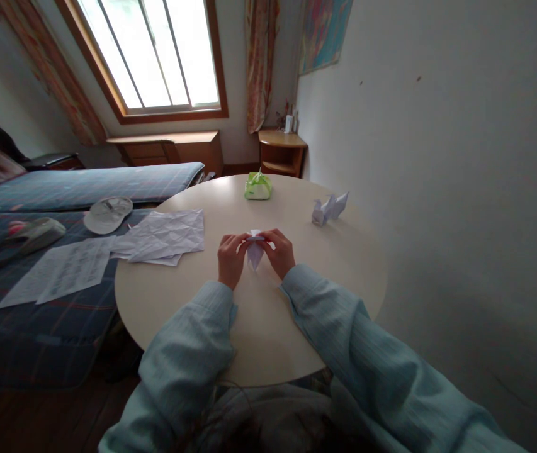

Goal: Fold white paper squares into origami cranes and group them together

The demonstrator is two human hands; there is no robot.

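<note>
Two hands [231, 261] [282, 255], fingers [272, 236] gripping folded paper [255, 257], round table [169, 314] beneath, green packet [258, 189] beyond

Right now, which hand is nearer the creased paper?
Left. The left hand is to the right of the creased paper, not touching it; the right hand is farther right, across the folded paper both hands pinch.
</note>
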